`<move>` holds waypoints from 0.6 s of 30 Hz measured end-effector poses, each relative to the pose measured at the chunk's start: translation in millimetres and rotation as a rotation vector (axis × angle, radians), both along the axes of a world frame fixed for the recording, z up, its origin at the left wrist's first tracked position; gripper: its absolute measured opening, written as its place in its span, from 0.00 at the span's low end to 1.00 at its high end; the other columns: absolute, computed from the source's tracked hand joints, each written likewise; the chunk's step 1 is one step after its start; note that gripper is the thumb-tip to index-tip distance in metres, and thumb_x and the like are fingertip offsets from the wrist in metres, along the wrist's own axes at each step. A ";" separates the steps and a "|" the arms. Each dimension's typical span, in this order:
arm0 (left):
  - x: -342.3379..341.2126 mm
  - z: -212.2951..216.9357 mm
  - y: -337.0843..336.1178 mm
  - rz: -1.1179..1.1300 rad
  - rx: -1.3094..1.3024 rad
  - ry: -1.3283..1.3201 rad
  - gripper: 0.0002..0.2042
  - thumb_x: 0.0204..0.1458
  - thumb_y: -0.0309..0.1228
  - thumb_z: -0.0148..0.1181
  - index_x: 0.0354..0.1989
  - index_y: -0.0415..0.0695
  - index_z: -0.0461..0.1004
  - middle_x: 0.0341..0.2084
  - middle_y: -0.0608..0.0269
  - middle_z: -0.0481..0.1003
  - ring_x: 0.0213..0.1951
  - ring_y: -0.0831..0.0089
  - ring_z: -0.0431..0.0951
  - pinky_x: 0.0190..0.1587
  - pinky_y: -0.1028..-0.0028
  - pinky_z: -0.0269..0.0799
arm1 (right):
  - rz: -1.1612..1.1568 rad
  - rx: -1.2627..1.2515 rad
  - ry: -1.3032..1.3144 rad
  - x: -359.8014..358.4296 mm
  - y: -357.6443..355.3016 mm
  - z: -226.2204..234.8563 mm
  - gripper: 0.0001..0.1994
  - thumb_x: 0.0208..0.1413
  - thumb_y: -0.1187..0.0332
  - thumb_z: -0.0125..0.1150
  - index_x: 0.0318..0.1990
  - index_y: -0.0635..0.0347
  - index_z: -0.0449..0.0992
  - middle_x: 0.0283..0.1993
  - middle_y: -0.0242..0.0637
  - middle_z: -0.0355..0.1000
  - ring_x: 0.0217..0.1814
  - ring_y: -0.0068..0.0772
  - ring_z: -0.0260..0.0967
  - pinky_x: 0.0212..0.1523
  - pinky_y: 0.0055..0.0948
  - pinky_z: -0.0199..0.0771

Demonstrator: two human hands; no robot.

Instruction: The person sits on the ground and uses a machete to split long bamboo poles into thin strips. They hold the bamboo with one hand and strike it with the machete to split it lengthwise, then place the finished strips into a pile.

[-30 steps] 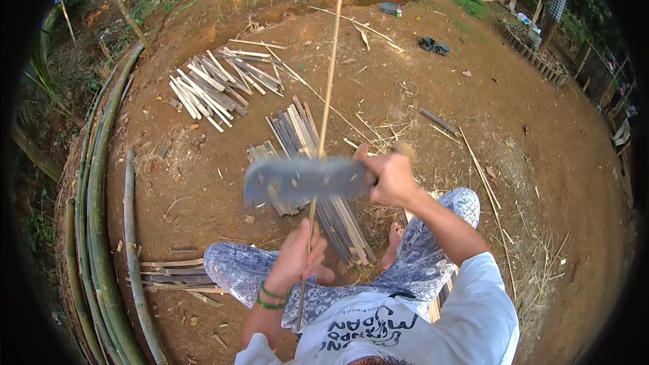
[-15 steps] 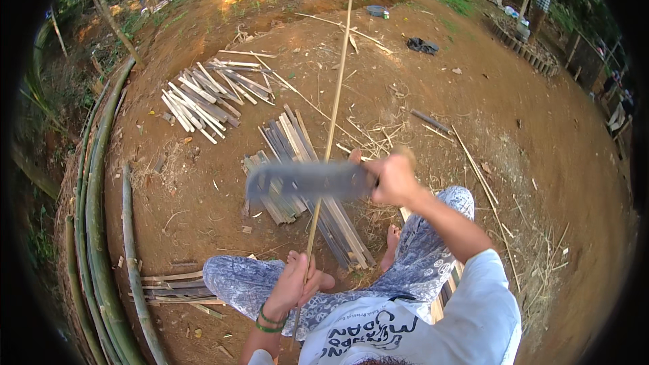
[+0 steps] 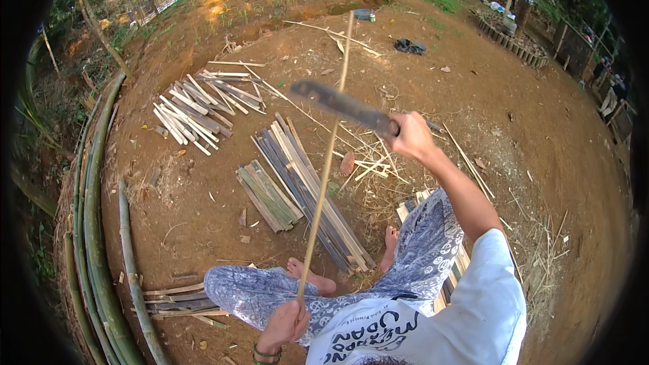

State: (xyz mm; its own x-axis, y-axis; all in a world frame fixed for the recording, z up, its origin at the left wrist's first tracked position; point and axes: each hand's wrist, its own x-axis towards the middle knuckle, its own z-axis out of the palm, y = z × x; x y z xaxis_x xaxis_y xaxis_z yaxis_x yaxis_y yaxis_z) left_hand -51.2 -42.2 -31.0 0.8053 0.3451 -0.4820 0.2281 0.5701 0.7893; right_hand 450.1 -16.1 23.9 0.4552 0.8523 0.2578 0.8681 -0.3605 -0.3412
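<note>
My left hand (image 3: 284,323) is closed round the near end of a long, thin bamboo strip (image 3: 327,169). The strip slants up and away from my lap. My right hand (image 3: 411,136) grips the handle of a machete (image 3: 341,105), its wide dark blade pointing left. That blade crosses the strip at its upper part; whether the two touch I cannot tell. Below the strip, a stack of dark and pale split bamboo slats (image 3: 307,189) lies on the ground, with a shorter greenish bundle (image 3: 269,196) beside it.
A loose pile of short slats (image 3: 203,105) lies farther off to the left. Long green bamboo poles (image 3: 98,230) run along the left side. More slats (image 3: 182,299) sit by my left knee. Shavings (image 3: 368,162) and thin strips litter the soil, and a black bag (image 3: 410,46) lies farther away.
The machete has moved farther away along the strip, its blade tip now tilted up. My left hand has drawn nearer to me, bringing the strip with it.
</note>
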 end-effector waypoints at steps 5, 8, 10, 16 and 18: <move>-9.9 -10.4 1.3 -0.015 -0.035 -0.001 0.24 0.70 0.52 0.33 0.25 0.47 0.56 0.10 0.70 0.56 0.10 0.81 0.54 0.11 0.79 0.50 | 0.329 0.240 -0.194 -43.8 -10.3 -6.5 0.07 0.34 0.72 0.56 0.25 0.54 0.78 0.17 0.38 0.73 0.18 0.34 0.71 0.21 0.42 0.71; -20.3 -0.7 -4.2 -0.049 -0.002 -0.024 0.24 0.69 0.53 0.36 0.27 0.47 0.58 0.11 0.70 0.55 0.10 0.80 0.51 0.11 0.77 0.49 | 0.317 0.105 -0.269 -25.9 -6.3 1.0 0.07 0.34 0.71 0.58 0.25 0.56 0.79 0.20 0.45 0.75 0.22 0.43 0.74 0.25 0.45 0.74; -38.9 -11.0 -13.1 -0.017 -0.133 0.024 0.22 0.69 0.50 0.41 0.29 0.45 0.61 0.11 0.67 0.60 0.10 0.79 0.57 0.14 0.78 0.55 | 0.160 0.244 0.025 33.3 4.5 -1.2 0.12 0.41 0.70 0.57 0.34 0.57 0.85 0.22 0.48 0.77 0.21 0.39 0.75 0.26 0.40 0.75; -62.3 -52.6 -50.4 0.162 0.339 0.322 0.21 0.68 0.49 0.45 0.27 0.49 0.68 0.16 0.70 0.63 0.17 0.77 0.62 0.19 0.75 0.57 | -0.058 0.423 0.763 77.9 18.5 0.4 0.15 0.56 0.57 0.65 0.35 0.63 0.82 0.28 0.41 0.79 0.20 0.28 0.66 0.26 0.32 0.69; -52.9 -50.4 -56.4 0.218 0.346 0.304 0.20 0.69 0.47 0.45 0.27 0.49 0.68 0.16 0.71 0.63 0.16 0.78 0.62 0.18 0.75 0.57 | 0.057 0.609 1.080 32.4 22.5 7.2 0.19 0.60 0.53 0.63 0.39 0.64 0.79 0.35 0.43 0.81 0.20 0.22 0.64 0.25 0.26 0.67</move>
